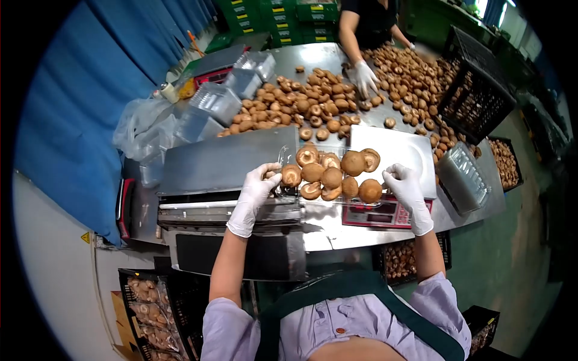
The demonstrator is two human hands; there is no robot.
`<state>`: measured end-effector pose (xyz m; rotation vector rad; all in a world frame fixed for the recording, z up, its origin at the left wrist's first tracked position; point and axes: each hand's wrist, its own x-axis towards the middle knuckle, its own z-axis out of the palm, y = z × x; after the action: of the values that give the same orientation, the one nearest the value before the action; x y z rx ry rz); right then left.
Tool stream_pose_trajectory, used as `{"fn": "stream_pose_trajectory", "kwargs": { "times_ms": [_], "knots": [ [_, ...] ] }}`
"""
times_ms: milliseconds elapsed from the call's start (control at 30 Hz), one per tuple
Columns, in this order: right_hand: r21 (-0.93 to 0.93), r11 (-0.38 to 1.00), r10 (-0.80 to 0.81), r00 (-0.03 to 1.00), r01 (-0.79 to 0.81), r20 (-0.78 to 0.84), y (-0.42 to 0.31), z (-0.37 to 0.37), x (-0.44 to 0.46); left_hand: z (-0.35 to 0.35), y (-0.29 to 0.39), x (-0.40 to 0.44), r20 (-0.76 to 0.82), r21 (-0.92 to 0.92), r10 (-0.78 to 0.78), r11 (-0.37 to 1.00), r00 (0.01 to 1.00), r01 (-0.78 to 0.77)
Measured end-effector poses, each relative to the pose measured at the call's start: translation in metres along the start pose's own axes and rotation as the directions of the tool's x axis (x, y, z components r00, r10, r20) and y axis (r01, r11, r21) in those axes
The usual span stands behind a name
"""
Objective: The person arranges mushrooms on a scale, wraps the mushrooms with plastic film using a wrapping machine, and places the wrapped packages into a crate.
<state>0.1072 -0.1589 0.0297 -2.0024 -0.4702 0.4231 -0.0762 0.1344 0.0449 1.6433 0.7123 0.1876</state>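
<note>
A clear plastic tray [337, 201] full of brown mushrooms [331, 177] is held up in front of me, between the wrapping machine and the scale. Some mushrooms lie cap up, others show pale gills and stems. At the tray's left end, my gloved left hand [256, 191] pinches the rim with closed fingers. My gloved right hand [406, 185] is closed at the opposite end, with thumb and fingertips on the tray's edge. Behind and below the tray is a scale with a white platform [394, 147] and a red-framed panel [379, 213].
A flat-topped metal machine [232, 159] stands left. Mushrooms [301, 102] are heaped across the table, with a tilted black crate [475, 90] at right. Clear trays are stacked left [217, 102] and right [463, 180]. Across the table, another person's gloved hand [364, 78] touches mushrooms.
</note>
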Motion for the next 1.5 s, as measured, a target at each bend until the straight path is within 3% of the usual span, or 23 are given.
{"fn": "stream_pose_trajectory", "kwargs": {
  "times_ms": [167,267,333,533,600,633,667,767,800,867,900,933,967,1067,1100,1133,1167,1200,1267,1333,1400,1467,1500],
  "knots": [
    [0.043,0.998,-0.053,0.995,0.050,0.085,-0.067,0.105,0.028,-0.118,-0.026,0.025,-0.026,-0.023,-0.033,0.999,0.999,0.032],
    [-0.071,0.996,-0.043,0.986,0.055,0.162,-0.093,0.166,0.057,-0.184,-0.048,0.045,-0.061,0.031,0.017,0.999,0.998,-0.015],
    [-0.229,0.946,-0.216,0.973,0.229,0.078,-0.090,0.207,0.076,-0.216,-0.061,0.056,-0.071,0.041,-0.005,0.999,0.997,0.008],
    [-0.297,0.951,-0.043,0.986,0.089,0.159,-0.101,0.252,0.076,-0.265,-0.077,0.052,0.019,0.158,-0.070,0.985,0.997,0.067],
    [-0.323,0.939,-0.075,0.986,0.121,0.151,-0.108,0.240,0.057,-0.272,-0.070,0.038,-0.081,0.322,-0.046,0.944,0.996,0.069],
    [-0.510,0.819,-0.240,0.964,0.263,0.113,-0.097,0.236,0.055,-0.277,-0.068,0.029,-0.071,0.538,0.107,0.841,0.992,-0.052],
    [-0.569,0.785,-0.209,0.969,0.246,0.131,-0.115,0.226,0.039,-0.282,-0.067,0.020,-0.028,0.721,0.253,0.675,0.967,-0.156],
    [-0.645,0.539,-0.413,0.837,0.543,0.359,-0.127,0.200,0.009,-0.297,-0.058,-0.011,0.409,0.714,0.359,0.447,0.839,-0.539],
    [-0.591,0.448,-0.495,0.737,0.671,0.461,-0.129,0.194,0.001,-0.303,-0.062,-0.014,0.591,0.643,0.497,0.185,0.635,-0.743],
    [-0.620,0.156,-0.485,0.606,0.769,0.630,-0.128,0.192,-0.012,-0.307,-0.061,-0.018,0.803,0.516,0.430,-0.152,0.413,-0.843],
    [-0.556,0.101,-0.436,0.539,0.825,0.721,-0.129,0.192,-0.017,-0.305,-0.067,-0.017,0.852,0.492,0.320,-0.224,0.413,-0.841],
    [-0.487,0.039,-0.388,0.462,0.872,0.797,-0.131,0.190,-0.017,-0.304,-0.073,-0.015,0.868,0.455,0.330,-0.229,0.371,-0.861],
    [-0.496,0.213,-0.324,0.540,0.842,0.777,-0.117,0.197,-0.017,-0.303,-0.078,-0.011,0.863,0.456,0.348,-0.228,0.365,-0.860],
    [-0.572,0.297,-0.248,0.640,0.765,0.727,-0.102,0.209,-0.026,-0.302,-0.089,-0.008,0.818,0.496,0.415,-0.157,0.399,-0.854],
    [-0.437,0.219,-0.494,0.485,0.872,0.721,-0.077,0.205,-0.018,-0.304,-0.094,-0.012,0.747,0.561,0.438,-0.010,0.500,-0.828],
    [-0.377,0.266,-0.593,0.459,0.887,0.662,-0.094,0.201,-0.027,-0.304,-0.090,-0.022,0.669,0.609,0.438,0.141,0.601,-0.780],
    [-0.375,0.444,-0.588,0.581,0.814,0.563,-0.093,0.197,-0.040,-0.303,-0.086,-0.042,0.520,0.662,0.312,0.441,0.795,-0.606],
    [-0.346,0.607,-0.556,0.693,0.716,0.459,-0.088,0.193,-0.055,-0.309,-0.094,-0.054,0.513,0.583,0.368,0.513,0.775,-0.630],
    [-0.352,0.892,-0.128,0.907,0.282,0.402,-0.124,0.166,-0.094,-0.318,-0.050,-0.093,0.487,0.452,-0.006,0.857,0.873,-0.247],
    [-0.106,0.950,-0.240,0.905,0.293,0.351,-0.169,0.132,-0.122,-0.339,-0.025,-0.109,0.579,0.231,0.099,0.932,0.809,-0.280],
    [0.272,0.880,-0.423,0.902,0.389,0.082,-0.202,0.121,-0.135,-0.359,0.007,-0.113,0.322,0.014,0.522,0.831,0.789,-0.556],
    [0.487,0.671,-0.535,0.820,0.559,-0.204,-0.199,0.129,-0.103,-0.364,0.030,-0.085,0.151,-0.325,0.727,0.676,0.670,-0.661],
    [0.443,0.741,-0.324,0.847,0.504,-0.422,-0.208,0.143,-0.078,-0.357,0.039,-0.061,0.097,-0.266,0.730,0.674,0.676,-0.690]
  ]
}}
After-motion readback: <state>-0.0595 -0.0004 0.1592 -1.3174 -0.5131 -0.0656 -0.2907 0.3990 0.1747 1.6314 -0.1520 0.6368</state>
